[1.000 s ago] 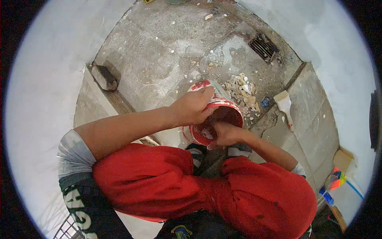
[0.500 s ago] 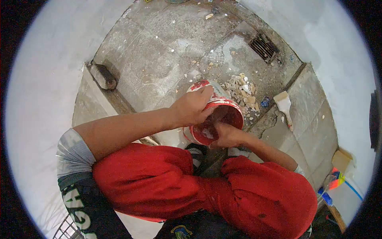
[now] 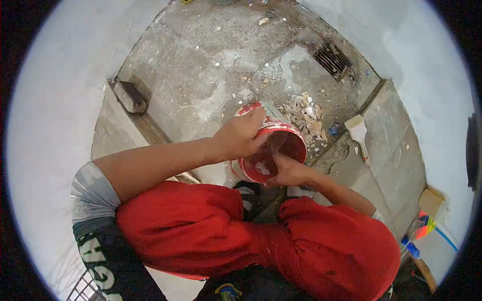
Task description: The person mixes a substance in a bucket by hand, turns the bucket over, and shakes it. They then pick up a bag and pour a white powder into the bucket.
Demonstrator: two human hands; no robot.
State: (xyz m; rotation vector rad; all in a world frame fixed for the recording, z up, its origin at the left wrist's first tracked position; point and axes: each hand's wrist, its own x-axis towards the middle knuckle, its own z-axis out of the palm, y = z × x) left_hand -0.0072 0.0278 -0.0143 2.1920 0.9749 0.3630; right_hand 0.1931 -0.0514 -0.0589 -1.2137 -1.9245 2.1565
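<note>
A red and white bucket point(image 3: 273, 119), smeared with white, is tilted between my hands with its mouth turned toward me. My left hand point(image 3: 240, 134) is closed on its upper left side, near the rim. At the lower right of the mouth, my right hand point(image 3: 292, 170) grips the rim, with part of the hand inside the opening and some fingers hidden. The red inside looks wet, with a pale patch low down; what it holds, I cannot make out. Just beyond the bucket lies a heap of broken chips point(image 3: 307, 114) on the floor.
A paint brush point(image 3: 358, 133) lies right of the bucket near a crumpled blue scrap point(image 3: 334, 129). A floor drain grate point(image 3: 331, 61) is at the far right. A dusty block point(image 3: 129, 97) rests on the left ledge. White walls curve around both sides.
The bucket has shifted very slightly left, and my hands have moved a little with it. Both keep their grip.
</note>
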